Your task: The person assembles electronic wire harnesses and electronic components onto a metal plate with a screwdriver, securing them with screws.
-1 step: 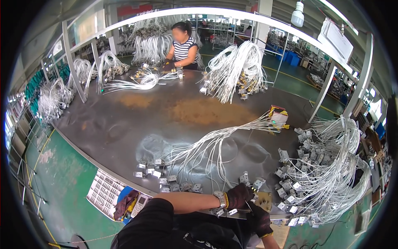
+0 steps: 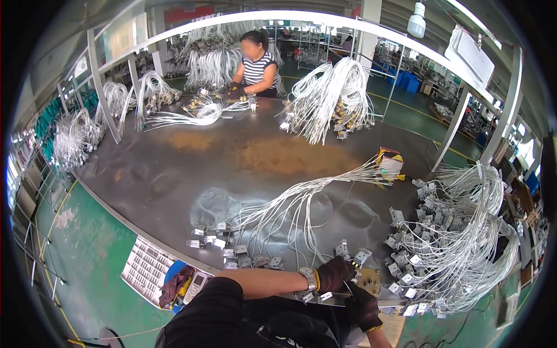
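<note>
My left hand, in a dark glove with a yellow cuff, is closed at the left side of a brass-coloured plate by the near table edge. Its fingers hide what they pinch. My right hand, gloved alike, is closed just below the plate, and a thin light shaft shows at its fingertips. Right above the plate lie small silvery metal boxes. A bundle of white cables runs across the table, with more such metal boxes at its near ends.
A heap of cabled metal boxes fills the right table side. A red-yellow box stands by the bundle's far end. A white slotted tray hangs at the near left edge. Across the dark table, a person handles cables beside a white cable pile.
</note>
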`<state>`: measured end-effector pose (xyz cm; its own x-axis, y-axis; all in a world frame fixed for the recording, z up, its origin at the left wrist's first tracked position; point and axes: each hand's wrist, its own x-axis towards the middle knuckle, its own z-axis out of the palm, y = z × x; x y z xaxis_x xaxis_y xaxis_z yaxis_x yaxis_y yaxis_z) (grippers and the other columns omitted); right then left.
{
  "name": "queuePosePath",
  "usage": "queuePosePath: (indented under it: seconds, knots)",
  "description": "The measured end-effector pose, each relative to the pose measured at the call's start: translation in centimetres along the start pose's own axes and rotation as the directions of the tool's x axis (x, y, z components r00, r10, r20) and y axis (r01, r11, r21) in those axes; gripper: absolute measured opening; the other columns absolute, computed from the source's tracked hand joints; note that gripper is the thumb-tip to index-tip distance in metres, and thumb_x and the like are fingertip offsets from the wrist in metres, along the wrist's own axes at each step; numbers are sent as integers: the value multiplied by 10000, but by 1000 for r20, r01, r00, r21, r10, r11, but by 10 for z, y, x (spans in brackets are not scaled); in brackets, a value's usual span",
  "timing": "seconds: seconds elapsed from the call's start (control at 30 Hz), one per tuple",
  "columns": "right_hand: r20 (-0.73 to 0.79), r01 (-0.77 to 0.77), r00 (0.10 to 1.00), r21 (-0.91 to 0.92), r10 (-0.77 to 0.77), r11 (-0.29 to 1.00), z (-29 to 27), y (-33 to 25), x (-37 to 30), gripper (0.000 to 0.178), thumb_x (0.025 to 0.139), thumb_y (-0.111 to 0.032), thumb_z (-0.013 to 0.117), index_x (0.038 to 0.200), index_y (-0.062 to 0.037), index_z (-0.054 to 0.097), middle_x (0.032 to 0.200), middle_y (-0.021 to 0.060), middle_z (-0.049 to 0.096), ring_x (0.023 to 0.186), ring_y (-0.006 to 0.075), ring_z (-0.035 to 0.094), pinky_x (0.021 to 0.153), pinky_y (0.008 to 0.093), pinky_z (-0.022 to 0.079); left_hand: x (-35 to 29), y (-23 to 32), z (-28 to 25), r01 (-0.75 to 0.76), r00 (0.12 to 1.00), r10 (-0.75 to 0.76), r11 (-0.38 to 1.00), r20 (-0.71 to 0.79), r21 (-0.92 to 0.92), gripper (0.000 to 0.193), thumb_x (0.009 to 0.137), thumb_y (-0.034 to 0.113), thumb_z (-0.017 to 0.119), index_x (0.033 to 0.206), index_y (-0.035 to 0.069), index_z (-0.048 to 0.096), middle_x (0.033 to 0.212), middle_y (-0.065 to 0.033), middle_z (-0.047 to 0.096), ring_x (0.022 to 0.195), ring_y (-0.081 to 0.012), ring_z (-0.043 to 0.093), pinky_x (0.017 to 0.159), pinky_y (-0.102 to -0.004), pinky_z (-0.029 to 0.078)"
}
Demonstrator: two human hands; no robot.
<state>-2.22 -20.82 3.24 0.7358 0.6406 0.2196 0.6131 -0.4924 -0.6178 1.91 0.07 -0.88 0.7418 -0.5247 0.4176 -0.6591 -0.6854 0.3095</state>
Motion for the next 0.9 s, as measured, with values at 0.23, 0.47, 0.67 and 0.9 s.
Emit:
queuePosePath:
  seconds: [0.23,0.47,0.67,0.9]
  knots:
    - [107,-131,987,62,124,990,-14,-10,3,560,841,-150,709,1393,-144,614,1143,181,719,984,325,725,840,409,578,-4,-5,16,28,999,-29,999,-26,-42,235,785,302,716,881,91,681,826,-165,672,828,-373,680,725,-453,549]
    - [189,-208,970,326,152,922,-7,21,-8,490,856,-40,763,1322,-32,611,826,33,662,732,79,633,639,273,528,-4,5,7,24,1000,-23,999,7,-28,241,786,240,711,982,104,679,896,-158,679,837,-374,664,746,-473,530]
    - [260,-350,932,450,254,822,-17,15,-14,475,881,29,716,1320,-26,544,799,30,624,719,97,625,641,272,534,-4,24,-10,56,997,-57,998,-52,-9,256,795,212,698,1034,120,698,845,-136,708,800,-339,707,701,-456,546]
    - [228,-406,914,558,336,724,-24,29,-29,474,932,11,663,1374,-48,503,909,35,635,801,111,633,666,283,540,-6,25,-19,158,987,-160,985,20,70,229,825,245,630,933,56,701,865,-161,708,808,-334,693,724,-461,501]
